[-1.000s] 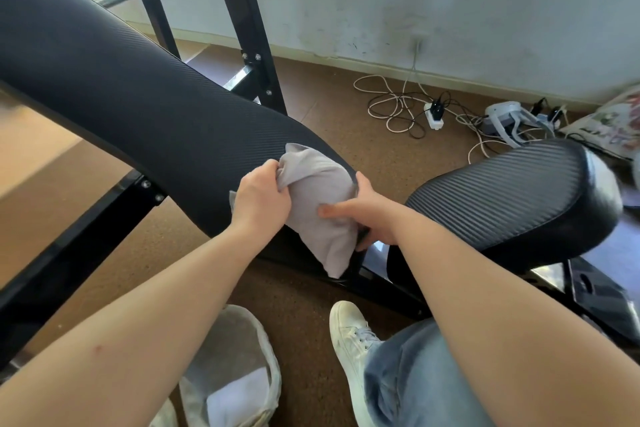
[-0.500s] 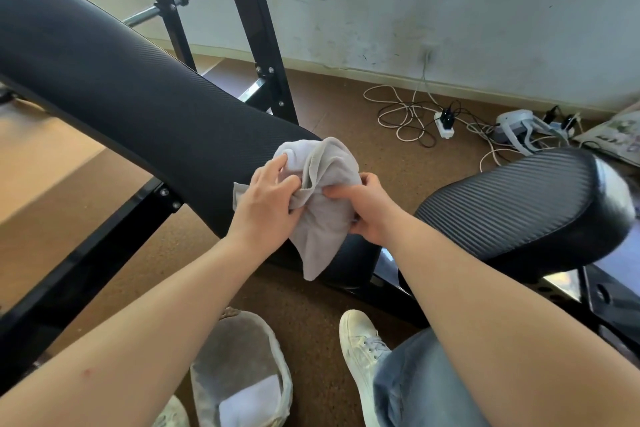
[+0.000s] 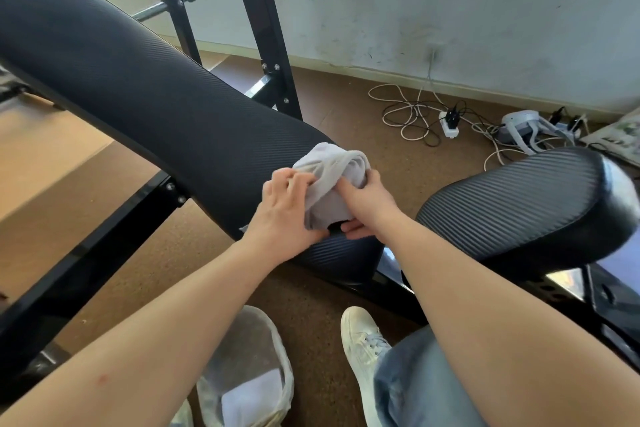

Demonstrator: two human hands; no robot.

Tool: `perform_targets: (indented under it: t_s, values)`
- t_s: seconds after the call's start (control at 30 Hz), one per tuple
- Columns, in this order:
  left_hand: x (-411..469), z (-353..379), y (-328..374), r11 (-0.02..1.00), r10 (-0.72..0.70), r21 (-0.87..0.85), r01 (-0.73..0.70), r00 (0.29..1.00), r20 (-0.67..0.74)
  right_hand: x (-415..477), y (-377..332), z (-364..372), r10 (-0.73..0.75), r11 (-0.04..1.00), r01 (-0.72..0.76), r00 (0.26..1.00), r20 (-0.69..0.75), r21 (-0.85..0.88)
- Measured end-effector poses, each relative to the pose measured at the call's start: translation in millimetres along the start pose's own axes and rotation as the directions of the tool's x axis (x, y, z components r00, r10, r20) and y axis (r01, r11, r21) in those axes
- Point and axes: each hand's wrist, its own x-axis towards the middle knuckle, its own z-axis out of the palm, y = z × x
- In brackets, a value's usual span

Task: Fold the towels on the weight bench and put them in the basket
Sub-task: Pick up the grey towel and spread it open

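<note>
At the lower end of the weight bench backrest (image 3: 156,97), both my hands grip the grey towel (image 3: 334,180).

My left hand (image 3: 285,215) pinches the towel's near edge and my right hand (image 3: 369,204) curls round its bunched far side, thumb underneath. The cloth rests against the pad, not yet in the basket (image 3: 277,350) on the floor below. It is soft, limp and rumpled into a loose lump, so I judge it needs flattening first: spread it on the ribbed black vinyl, match the edges, then crease. The basket looks pale and floppy, with a white folded cloth (image 3: 252,395) inside.
</note>
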Motion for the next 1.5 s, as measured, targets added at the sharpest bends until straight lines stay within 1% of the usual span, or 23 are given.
perform_targets:
  t_s: [0.07, 0.13, 0.2, 0.27, 0.33, 0.43, 0.53, 0.6, 0.73, 0.8, 0.83, 0.87, 0.97, 1.0, 1.03, 1.1, 1.2, 1.23, 1.27, 1.33, 1.37, 1.43, 1.5]
  values:
    - [4, -2, -5, 0.992, -0.112, -0.07, 0.104, 0.987, -0.115, 0, -3, -3, -0.095, 0.987, 0.091, 0.995, -0.028, -0.13]
    - [8, -8, -11, 0.981, -0.19, -0.057, 0.184, 0.972, -0.139, 5, -3, -8, -0.188, 0.951, 0.154, 0.976, -0.107, -0.267]
    - [10, -12, -15, 0.977, -0.212, -0.01, 0.213, 0.967, -0.143, 12, -1, -11, -0.256, 0.906, 0.157, 0.943, -0.212, -0.394]
    - [10, -13, -19, 0.971, -0.24, -0.04, 0.236, 0.957, -0.164, 19, 2, -13, -0.29, 0.916, 0.197, 0.927, -0.237, -0.348]
    - [11, -14, -22, 0.964, -0.265, -0.094, 0.25, 0.942, -0.207, 22, 3, -15, -0.272, 0.939, 0.216, 0.943, -0.192, -0.267]
    - [12, -13, -22, 0.953, -0.299, -0.123, 0.277, 0.93, -0.214, 24, 5, -18, -0.273, 0.944, 0.235, 0.951, -0.144, -0.232]
    - [9, -9, -24, 0.924, -0.362, -0.206, 0.322, 0.91, -0.201, 21, 7, -18, -0.204, 0.963, 0.202, 0.979, 0.006, -0.177]
    - [9, -4, -27, 0.915, -0.376, -0.242, 0.324, 0.903, -0.21, 21, 8, -20, -0.181, 0.946, 0.209, 0.975, 0.129, -0.249]
    - [10, 1, -23, 0.911, -0.358, -0.296, 0.286, 0.905, -0.227, 13, 13, -15, -0.222, 0.862, 0.381, 0.876, 0.427, -0.333]
    - [14, 2, -17, 0.949, -0.285, -0.206, 0.24, 0.931, -0.228, 10, 21, -5, -0.207, 0.835, 0.422, 0.835, 0.51, -0.352]
    - [16, 5, -16, 0.965, -0.239, -0.158, 0.208, 0.948, -0.211, 9, 22, 0, -0.192, 0.831, 0.418, 0.835, 0.516, -0.367]
    - [16, 7, -15, 0.963, -0.235, -0.177, 0.202, 0.952, -0.195, 8, 23, 5, -0.188, 0.83, 0.41, 0.845, 0.501, -0.379]
    - [19, 9, -9, 0.833, -0.342, -0.52, 0.188, 0.914, -0.218, 11, 18, 9, -0.25, 0.841, 0.412, 0.871, 0.424, -0.35]
    - [18, 8, -11, 0.813, -0.342, -0.555, 0.175, 0.915, -0.213, 13, 17, 9, -0.284, 0.834, 0.426, 0.876, 0.389, -0.351]
    - [17, 2, -10, 0.819, -0.309, -0.548, 0.169, 0.935, -0.174, 14, 17, 8, -0.316, 0.823, 0.434, 0.885, 0.341, -0.365]
    - [12, -2, -12, 0.905, -0.138, -0.406, 0.124, 0.99, -0.006, 18, 17, 6, -0.36, 0.807, 0.42, 0.907, 0.218, -0.416]
    - [2, 0, -10, 0.876, -0.009, -0.461, 0.14, 0.961, 0.275, 18, 17, 2, -0.38, 0.789, 0.376, 0.92, 0.094, -0.486]
    - [2, 4, -10, 0.896, -0.004, -0.424, 0.132, 0.957, 0.289, 16, 18, 3, -0.374, 0.791, 0.373, 0.922, 0.099, -0.485]
    - [3, 9, -11, 0.94, -0.022, -0.321, 0.116, 0.958, 0.285, 14, 18, 4, -0.357, 0.8, 0.368, 0.927, 0.117, -0.474]
    - [6, 17, -13, 0.986, -0.081, -0.127, 0.111, 0.972, 0.222, 11, 19, 7, -0.321, 0.812, 0.348, 0.937, 0.141, -0.469]
    - [7, 21, -14, 0.991, -0.089, -0.084, 0.105, 0.98, 0.176, 10, 19, 7, -0.31, 0.812, 0.344, 0.939, 0.149, -0.472]
    - [8, 25, -17, 0.993, -0.039, -0.103, 0.053, 0.991, 0.129, 8, 19, 4, -0.304, 0.808, 0.348, 0.937, 0.169, -0.476]
    - [8, 22, -20, 0.987, 0.009, -0.158, 0.014, 0.99, 0.141, 5, 18, -4, -0.281, 0.838, 0.338, 0.94, 0.193, -0.428]
